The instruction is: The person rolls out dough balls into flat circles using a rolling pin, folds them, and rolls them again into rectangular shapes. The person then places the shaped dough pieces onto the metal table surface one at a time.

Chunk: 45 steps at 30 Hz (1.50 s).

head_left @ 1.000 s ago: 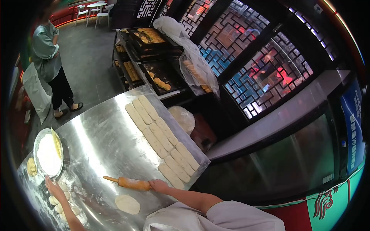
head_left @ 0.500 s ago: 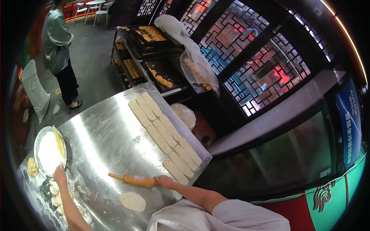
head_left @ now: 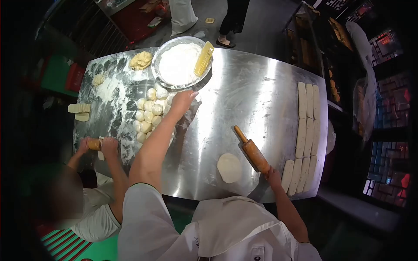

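My right hand [head_left: 273,177] is wrapped round the near handle of a wooden rolling pin [head_left: 255,155], which lies slanted over the steel table. Left of the pin is a flat, rolled-out dough round [head_left: 229,168]. My left hand [head_left: 183,102] hovers just below a metal bowl [head_left: 157,77] of white flour [head_left: 178,64], fingers drawn together; whatever they hold is hidden. A yellow scraper [head_left: 203,59] leans in the bowl's right side. Beneath my left forearm, several dough balls [head_left: 148,105] sit clustered on the floured surface.
Dough strips [head_left: 301,135] line the table's [head_left: 244,95] right edge. At the left, a co-worker's hands [head_left: 109,147] grip another rolling pin [head_left: 94,144]. A yellow dough lump [head_left: 140,60] lies beside the bowl. Tray racks [head_left: 305,39] stand at right; a person's legs [head_left: 235,19] are beyond the table.
My view has swung left and down, bringing the co-worker into sight. My left hand has moved from the bowl's rim to just off it. The right hand keeps hold of the rolling pin.
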{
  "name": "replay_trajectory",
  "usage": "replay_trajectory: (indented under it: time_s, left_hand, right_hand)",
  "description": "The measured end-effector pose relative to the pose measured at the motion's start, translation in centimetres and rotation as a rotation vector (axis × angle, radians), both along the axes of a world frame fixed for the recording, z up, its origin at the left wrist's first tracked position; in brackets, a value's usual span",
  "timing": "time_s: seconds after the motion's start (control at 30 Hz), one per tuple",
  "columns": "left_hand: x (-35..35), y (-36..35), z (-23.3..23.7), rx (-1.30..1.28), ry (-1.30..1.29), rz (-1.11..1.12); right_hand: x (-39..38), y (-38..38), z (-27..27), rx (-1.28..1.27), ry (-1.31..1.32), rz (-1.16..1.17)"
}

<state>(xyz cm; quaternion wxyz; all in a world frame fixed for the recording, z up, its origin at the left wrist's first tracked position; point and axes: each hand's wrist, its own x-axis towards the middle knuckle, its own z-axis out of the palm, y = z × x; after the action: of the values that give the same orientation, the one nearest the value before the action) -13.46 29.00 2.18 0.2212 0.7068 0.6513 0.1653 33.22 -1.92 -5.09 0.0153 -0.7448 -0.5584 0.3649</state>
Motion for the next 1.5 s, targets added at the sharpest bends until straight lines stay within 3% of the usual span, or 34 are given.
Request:
replay_trajectory:
  time_s: [0.03, 0.07, 0.13, 0.2, 0.27, 0.3, 0.33, 0.43, 0.5, 0.53, 0.6, 0.67, 0.73, 0.8, 0.87, 0.97, 1.07, 1.13, 1.27, 1.33, 1.47, 1.5]
  left_hand:
    - [0.4, -2.2, 1.7, -0.292, -0.137, 0.012]
    - [-0.1, -4.6, 1.0, -0.322, -0.136, 0.018]
    - [-2.2, -9.0, -0.2, -0.455, 0.041, -0.398]
    - [-2.4, -12.7, -0.1, -0.518, 0.076, -0.367]
    - [-1.6, -15.4, -0.5, -0.461, -0.261, -0.049]
    - [0.1, -16.7, -0.2, -0.463, -0.312, 0.003]
    - [2.3, -18.1, -0.8, -0.393, -0.333, -0.006]
    - [9.5, -22.1, -2.8, -0.275, -0.439, -0.024]
    - [13.5, -24.0, -3.8, 0.039, -0.216, -0.07]
    - [14.7, -24.6, -4.0, 0.038, -0.21, -0.06]
    - [15.8, -25.5, -4.3, -0.21, -0.071, 0.021]
    - [14.4, -26.2, -4.6, -0.244, -0.018, 0.026]
    - [10.8, -26.4, -3.7, -0.113, -0.016, 0.188]
    - [5.4, -25.7, -5.9, 0.024, 0.052, 0.379]
    - [0.6, -24.4, -7.2, 0.066, -0.186, 0.615]
    - [-0.9, -22.1, -2.8, 0.167, -0.32, 0.722]
    - [2.6, -20.9, 2.7, 0.256, -0.393, 0.681]
    - [6.1, -21.6, 3.9, 0.199, -0.354, 0.535]
    - [12.6, -26.5, 0.5, 0.274, -0.133, -0.038]
    - [14.7, -29.2, -1.0, 0.038, -0.171, -0.321]
    - [15.1, -32.0, -1.3, -0.076, -0.29, -0.316]
    - [14.1, -31.9, -0.2, 0.002, -0.302, -0.199]
  right_hand:
    - [0.2, -0.2, -0.5, 0.076, -0.057, 0.052]
    - [0.3, -0.6, -1.5, 0.154, -0.11, 0.105]
    - [1.9, -0.9, -4.3, 0.006, -0.015, 0.032]
    - [2.1, -0.9, -4.4, -0.018, 0.016, 0.026]
    - [2.0, -0.2, -3.7, -0.025, 0.042, 0.015]
    - [1.6, -0.2, -2.6, 0.1, -0.052, 0.151]
    - [1.3, -0.2, -1.9, 0.229, -0.147, 0.289]
    - [0.8, -0.1, -1.2, 0.287, -0.183, 0.307]
    - [1.2, -0.1, -1.8, 0.278, -0.177, 0.306]
    - [1.0, -0.1, -1.9, 0.267, -0.167, 0.3]
    - [0.8, 0.1, -1.5, 0.242, -0.138, 0.292]
    - [0.5, 0.5, -0.5, 0.216, -0.113, 0.281]
    - [0.0, 0.8, 0.1, 0.076, 0.018, 0.066]
    - [0.8, 0.4, -2.2, 0.06, 0.071, 0.026]
    - [1.6, 0.2, -3.9, 0.044, 0.122, -0.01]
    - [1.9, 0.1, -5.1, -0.015, 0.155, -0.03]
    - [1.8, 0.0, -4.4, 0.118, 0.108, -0.001]
    - [-0.8, 1.3, 2.0, 0.04, 0.218, -0.293]
    - [-0.5, 1.0, 3.1, 0.123, 0.168, -0.244]
    - [-0.2, 1.1, 3.8, 0.157, 0.138, -0.132]
    - [-0.4, 1.3, 6.4, 0.153, -0.047, 0.131]
    - [-0.6, 1.1, 6.8, 0.208, -0.056, 0.225]
